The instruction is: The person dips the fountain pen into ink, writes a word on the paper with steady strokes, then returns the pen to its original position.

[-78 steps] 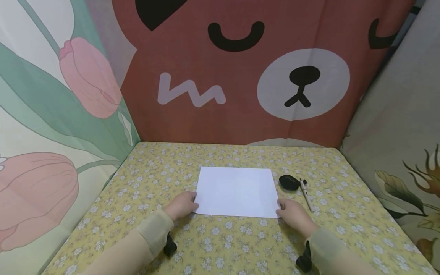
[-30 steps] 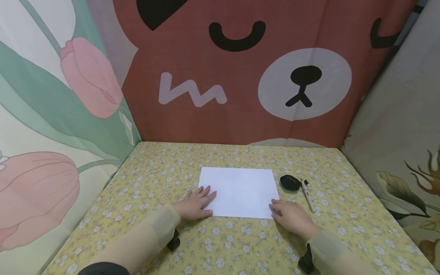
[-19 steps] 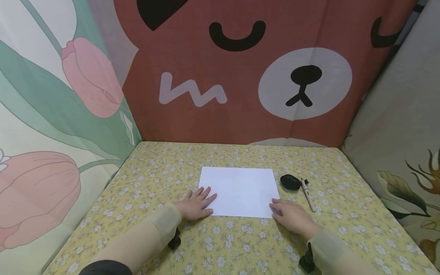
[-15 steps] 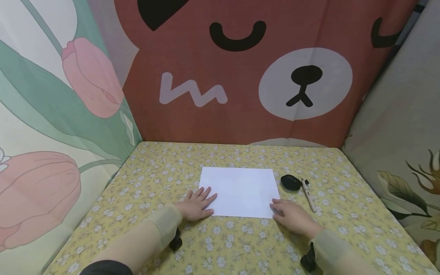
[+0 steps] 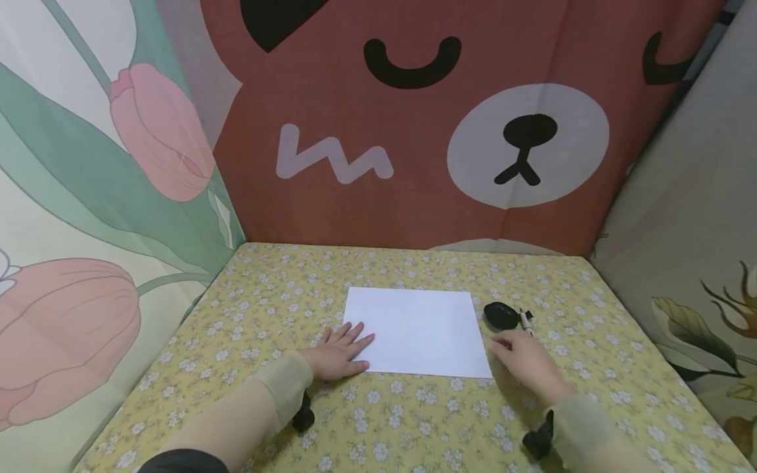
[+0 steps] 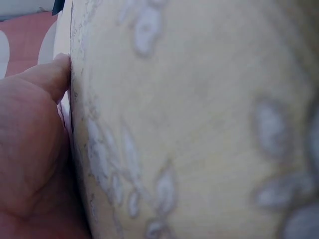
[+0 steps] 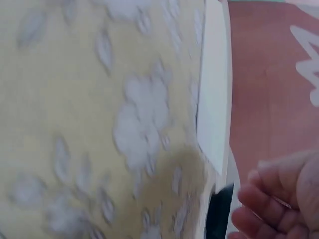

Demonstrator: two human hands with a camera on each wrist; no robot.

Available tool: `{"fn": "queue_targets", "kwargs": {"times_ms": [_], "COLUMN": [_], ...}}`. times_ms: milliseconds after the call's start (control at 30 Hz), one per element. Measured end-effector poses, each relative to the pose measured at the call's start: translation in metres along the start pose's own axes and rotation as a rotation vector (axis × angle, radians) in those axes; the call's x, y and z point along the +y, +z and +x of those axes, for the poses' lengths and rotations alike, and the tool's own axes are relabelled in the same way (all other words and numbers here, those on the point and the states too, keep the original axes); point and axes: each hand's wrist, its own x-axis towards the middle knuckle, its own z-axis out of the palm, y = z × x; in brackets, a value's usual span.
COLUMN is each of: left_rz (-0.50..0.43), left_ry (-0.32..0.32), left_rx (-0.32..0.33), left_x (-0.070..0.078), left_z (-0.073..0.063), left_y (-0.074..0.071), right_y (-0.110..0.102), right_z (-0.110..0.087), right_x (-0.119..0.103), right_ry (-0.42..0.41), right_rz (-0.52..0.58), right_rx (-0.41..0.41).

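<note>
A blank white sheet of paper lies flat on the flowered cloth. My left hand rests on its lower left corner with fingers spread. In the left wrist view that hand shows from its thumb side, low along the cloth. My right hand is just off the paper's right edge, fingers loosely bent and holding nothing. Beyond it lie a black rounded object and a slim beige pen, whose lower part the hand hides. The right wrist view shows the bent fingers of the right hand near the black object.
Yellow flowered cloth covers the table. A reddish-brown backdrop with a bear's face stands at the rear edge. Printed curtains rise along both sides. Black devices are strapped at both wrists.
Both hands first held the paper by its sides, then rested on it. The left hand has since stayed put; the right has left the sheet and moved right, covering part of the pen.
</note>
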Motion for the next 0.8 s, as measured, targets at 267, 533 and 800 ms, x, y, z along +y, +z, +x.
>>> {"fn": "queue_targets", "kwargs": {"times_ms": [267, 533, 800], "left_rz": [0.007, 0.011, -0.001], "left_ry": [0.000, -0.005, -0.002], "left_rx": [-0.003, -0.001, 0.002], "left_x": [-0.001, 0.000, -0.001], "left_z": [0.002, 0.002, 0.002], "left_y": [0.001, 0.001, 0.002], "right_y": [-0.020, -0.026, -0.022], "right_z": [0.008, 0.019, 0.027], "right_x": [0.028, 0.048, 0.054], "right_ry": [0.181, 0.381, 0.345], "right_rz": [0.024, 0.055, 0.003], "right_rx": [0.144, 0.082, 0.044]}}
